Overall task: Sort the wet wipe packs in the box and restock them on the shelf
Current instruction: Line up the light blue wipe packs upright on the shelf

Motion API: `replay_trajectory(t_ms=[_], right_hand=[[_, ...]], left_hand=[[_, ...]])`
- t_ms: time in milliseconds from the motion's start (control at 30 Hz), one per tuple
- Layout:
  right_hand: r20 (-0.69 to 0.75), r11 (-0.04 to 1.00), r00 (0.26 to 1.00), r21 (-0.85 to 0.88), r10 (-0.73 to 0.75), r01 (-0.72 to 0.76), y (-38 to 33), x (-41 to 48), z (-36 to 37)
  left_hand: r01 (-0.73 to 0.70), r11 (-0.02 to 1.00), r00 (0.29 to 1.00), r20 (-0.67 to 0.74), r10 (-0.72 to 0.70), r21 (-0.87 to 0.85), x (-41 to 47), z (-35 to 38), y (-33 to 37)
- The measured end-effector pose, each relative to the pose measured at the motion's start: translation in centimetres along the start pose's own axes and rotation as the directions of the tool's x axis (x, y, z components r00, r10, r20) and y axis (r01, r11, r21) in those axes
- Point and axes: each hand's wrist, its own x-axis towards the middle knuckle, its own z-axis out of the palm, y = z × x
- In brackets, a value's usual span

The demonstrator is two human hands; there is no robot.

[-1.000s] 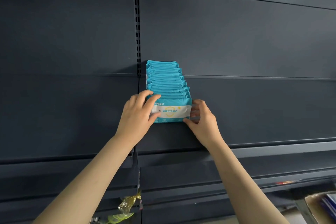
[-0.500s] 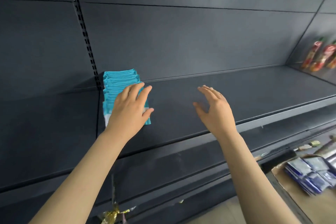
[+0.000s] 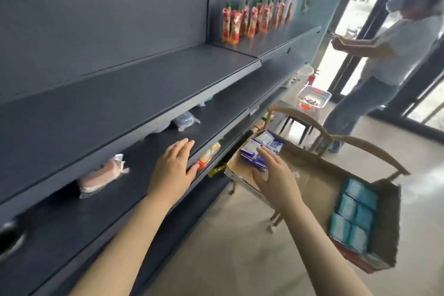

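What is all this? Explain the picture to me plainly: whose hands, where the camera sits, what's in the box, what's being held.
No machine here: these are a person's two bare hands, filmed by a wide-angle camera worn on that person's head, looking forward and down. The left hand is open over the edge of the dark lower shelf and holds nothing. The right hand, also open and empty, reaches over blue-and-white packs at one end of a cardboard box; light blue packs fill the other end. Red pouches stand on the upper shelf, and another person stands by the doorway.
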Motion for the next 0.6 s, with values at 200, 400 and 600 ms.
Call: replay_trajectory(t_ms=[200,400,600], right_hand=[[-0.045,0.951,0.95,-0.012,0.308,-0.309,12.6,-2.7,-2.1],[-0.07,0.839,0.836,0.001,0.544,-0.545,23.0,-3.4,-3.0],[-0.091,0.676,0.67,0.048,0.737,-0.736,32.0,-2.4,-4.1]], left_hand=[[-0.078,0.994,0.972,0.217,0.094,-0.077,4.5,11.0,8.4],[-0.181,0.974,0.872,0.437,0.222,-0.133,10.5,21.9,15.3],[-0.288,0.939,0.716,0.609,0.341,-0.186,16.4,32.1,21.5]])
